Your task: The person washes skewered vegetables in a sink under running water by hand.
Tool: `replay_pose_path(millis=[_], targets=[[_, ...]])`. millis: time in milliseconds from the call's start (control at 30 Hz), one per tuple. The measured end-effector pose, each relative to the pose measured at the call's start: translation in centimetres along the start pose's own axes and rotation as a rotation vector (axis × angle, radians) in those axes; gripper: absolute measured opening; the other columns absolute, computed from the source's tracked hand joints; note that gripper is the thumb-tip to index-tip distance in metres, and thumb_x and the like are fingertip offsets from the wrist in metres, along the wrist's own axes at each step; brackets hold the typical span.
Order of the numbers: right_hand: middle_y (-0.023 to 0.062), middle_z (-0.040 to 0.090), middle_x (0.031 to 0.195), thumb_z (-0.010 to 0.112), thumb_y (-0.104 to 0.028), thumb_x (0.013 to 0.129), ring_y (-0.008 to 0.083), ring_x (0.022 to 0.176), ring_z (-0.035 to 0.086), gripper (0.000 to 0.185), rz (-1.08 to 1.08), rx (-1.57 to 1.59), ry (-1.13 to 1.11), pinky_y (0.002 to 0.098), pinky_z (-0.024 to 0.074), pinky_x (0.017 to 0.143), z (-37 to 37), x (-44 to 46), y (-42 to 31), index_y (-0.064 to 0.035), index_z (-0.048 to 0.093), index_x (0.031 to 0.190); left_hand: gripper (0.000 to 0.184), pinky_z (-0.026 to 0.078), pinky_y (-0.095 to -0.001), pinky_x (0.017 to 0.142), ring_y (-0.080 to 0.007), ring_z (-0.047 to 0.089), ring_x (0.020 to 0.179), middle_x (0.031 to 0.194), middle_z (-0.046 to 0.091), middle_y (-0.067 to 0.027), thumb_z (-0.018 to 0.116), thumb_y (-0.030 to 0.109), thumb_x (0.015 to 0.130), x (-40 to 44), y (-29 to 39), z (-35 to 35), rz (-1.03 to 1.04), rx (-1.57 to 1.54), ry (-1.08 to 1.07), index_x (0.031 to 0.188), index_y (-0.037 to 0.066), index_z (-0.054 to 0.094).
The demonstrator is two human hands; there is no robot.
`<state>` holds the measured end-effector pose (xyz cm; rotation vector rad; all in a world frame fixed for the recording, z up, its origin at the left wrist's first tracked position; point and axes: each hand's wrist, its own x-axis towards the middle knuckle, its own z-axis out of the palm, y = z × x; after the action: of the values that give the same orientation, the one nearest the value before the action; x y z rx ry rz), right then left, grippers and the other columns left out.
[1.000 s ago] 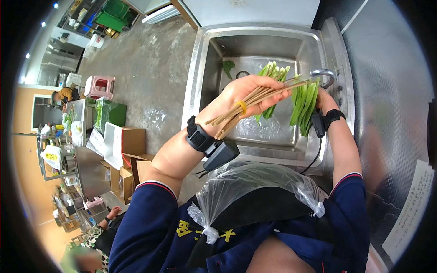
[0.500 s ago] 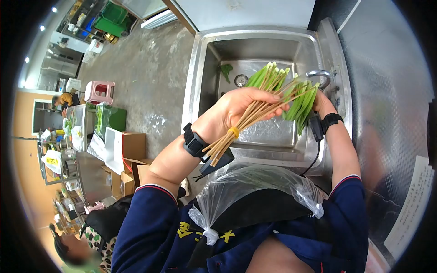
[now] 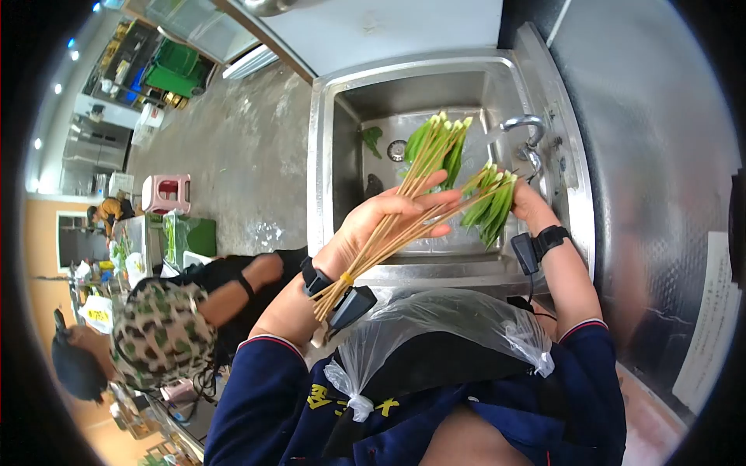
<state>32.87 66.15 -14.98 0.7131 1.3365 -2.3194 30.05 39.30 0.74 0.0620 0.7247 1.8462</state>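
A bundle of okra skewers [image 3: 447, 144] fans out over the sink, bamboo sticks towards me and green pods with pale cut ends away from me. A yellow band [image 3: 346, 277] ties the stick ends. My left hand [image 3: 381, 221] grips the sticks, some fingers stretched out between two groups of skewers. Against the right-hand group of okra [image 3: 489, 210] lies my right hand [image 3: 531, 208], its fingers mostly hidden behind the pods. The metal faucet [image 3: 524, 123] curves just beyond it.
The steel sink [image 3: 322, 155] has a drain [image 3: 396, 150] and a green leaf scrap [image 3: 372, 140] on its bottom. A metal wall [image 3: 645, 194] rises on the right. Close on my left is a person in a camouflage top [image 3: 163, 334]. A pink stool [image 3: 165, 193] stands farther off.
Both hands and the skewers have come nearer to me, away from the faucet. My left fingers have spread, parting the sticks. The person on the left has moved closer beside me.
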Motion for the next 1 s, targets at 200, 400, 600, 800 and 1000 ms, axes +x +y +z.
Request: replay_pose_path(millis=[200, 400, 600, 800, 1000], targets=[[0.0101, 0.054, 0.109, 0.046, -0.007, 0.084, 0.0179, 0.098, 0.053, 0.032, -0.119, -0.06, 0.14, 0.026, 0.0429, 0.081, -1.1, 0.0, 1.6, 0.0011, 0.046, 0.116, 0.065, 0.04, -0.0314, 0.088, -0.024, 0.04, 0.117, 0.125, 0.043, -0.0189, 0.05, 0.013, 0.075, -1.2, 1.4, -1.4, -0.101, 0.144, 0.01, 0.131, -0.005, 0.022], [0.0073, 0.055, 0.1, 0.039, 0.001, 0.082, 0.0154, 0.092, 0.053, 0.032, -0.104, -0.372, 0.139, 0.0241, 0.0429, 0.072, -1.3, -0.6, 1.4, 0.0016, 0.048, 0.113, 0.065, 0.053, -0.0291, 0.069, -0.0281, 0.044, 0.114, 0.121, 0.043, -0.0254, 0.049, 0.012, 0.075, -4.6, 5.0, -1.7, -0.101, 0.173, 0.018, 0.13, -0.006, 0.021], [0.0056, 0.062, 0.09, 0.055, -0.013, 0.08, 0.0137, 0.078, 0.058, 0.03, -0.538, -0.771, 0.122, 0.0247, 0.0447, 0.069, 2.5, -0.7, -3.5, -0.0022, 0.054, 0.107, 0.062, 0.054, -0.0287, 0.058, -0.0297, 0.051, 0.105, 0.113, 0.048, -0.0284, 0.044, 0.011, 0.077, -3.6, 5.3, 0.0, -0.227, 0.375, 0.115, 0.13, -0.008, 0.019], [0.0089, 0.061, 0.096, 0.065, -0.016, 0.073, 0.0142, 0.088, 0.056, 0.034, -0.405, -0.534, 0.013, 0.0264, 0.0424, 0.079, 3.7, 0.0, -2.1, 0.0016, 0.056, 0.101, 0.062, 0.054, -0.0282, 0.061, -0.0302, 0.053, 0.103, 0.113, 0.049, -0.0277, 0.042, 0.015, 0.08, -0.3, 4.2, -1.2, -0.332, 0.376, -0.074, 0.131, -0.007, 0.015], [0.007, 0.062, 0.09, 0.062, -0.015, 0.076, 0.0125, 0.082, 0.057, 0.028, -0.395, -0.562, 0.043, 0.0249, 0.0439, 0.073, 1.5, 0.0, -2.7, 0.0013, 0.057, 0.099, 0.057, 0.055, -0.0338, 0.067, -0.039, 0.04, 0.114, 0.119, 0.038, -0.0348, 0.036, 0.01, 0.081, 2.1, 4.5, -1.9, -0.342, 0.034, -0.131, 0.131, -0.006, 0.014]])
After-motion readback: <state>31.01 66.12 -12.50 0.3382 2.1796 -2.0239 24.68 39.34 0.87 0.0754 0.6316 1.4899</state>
